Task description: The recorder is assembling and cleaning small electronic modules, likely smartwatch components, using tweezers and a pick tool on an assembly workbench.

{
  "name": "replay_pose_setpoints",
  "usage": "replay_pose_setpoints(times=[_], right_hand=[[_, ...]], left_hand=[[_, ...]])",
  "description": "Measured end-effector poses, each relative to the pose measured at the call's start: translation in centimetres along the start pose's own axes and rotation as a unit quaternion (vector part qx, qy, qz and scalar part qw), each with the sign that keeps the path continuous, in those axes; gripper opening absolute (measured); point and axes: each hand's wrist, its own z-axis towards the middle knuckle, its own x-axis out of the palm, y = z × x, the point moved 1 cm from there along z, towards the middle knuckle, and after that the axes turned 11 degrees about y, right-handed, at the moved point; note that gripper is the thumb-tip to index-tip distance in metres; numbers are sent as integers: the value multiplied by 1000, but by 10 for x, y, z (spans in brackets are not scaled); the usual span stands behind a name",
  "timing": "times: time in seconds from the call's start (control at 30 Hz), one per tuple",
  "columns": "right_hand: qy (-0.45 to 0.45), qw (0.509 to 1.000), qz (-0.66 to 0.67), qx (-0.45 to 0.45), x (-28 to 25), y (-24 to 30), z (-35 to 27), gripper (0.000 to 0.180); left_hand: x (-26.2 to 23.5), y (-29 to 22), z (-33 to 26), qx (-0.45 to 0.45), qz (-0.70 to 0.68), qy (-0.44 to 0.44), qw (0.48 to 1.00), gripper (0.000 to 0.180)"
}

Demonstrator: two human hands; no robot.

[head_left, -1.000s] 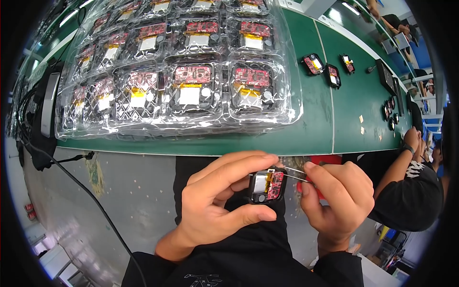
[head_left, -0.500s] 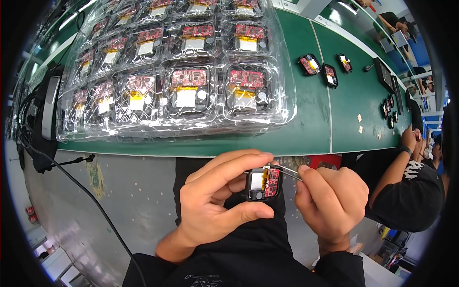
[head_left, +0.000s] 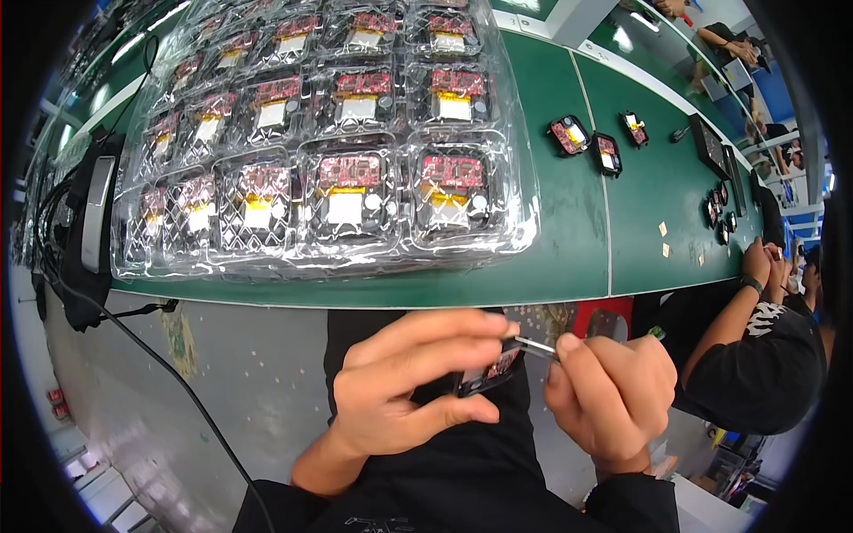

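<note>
My left hand (head_left: 400,377) grips a small black device housing (head_left: 484,382) by its edges, above my lap. The housing is tilted, so its open face with a red circuit board shows at a slant. My left fingers cover part of it. Pinched in my right hand (head_left: 613,395) is a thin pair of metal tweezers (head_left: 537,347). Their tips meet the housing's upper corner by my left fingertips. Whether they grip anything there is too small to tell.
Clear plastic trays (head_left: 526,218) of similar housings lie stacked on the green table (head_left: 569,258). Several loose housings (head_left: 608,155) sit right of them. A black cable (head_left: 178,377) hangs at left. On the right, a co-worker in black (head_left: 755,364) sits at the table.
The housing has tipped in my left hand, from facing up to nearly edge-on. Both hands appear slightly lower in the picture, as do the table and trays.
</note>
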Motion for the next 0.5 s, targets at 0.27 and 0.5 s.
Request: replay_pose_setpoints(times=[0.27, 0.5], right_hand=[[-30, 999, 31, -33, -2, 1, -14, 23], [-7, 1000, 3, -28, 1, 0, -11, 19]], left_hand=[[0, -4, 2, 144, 81, 51, 985, 34], [-5, 0, 5, 129, 115, 55, 983, 47]])
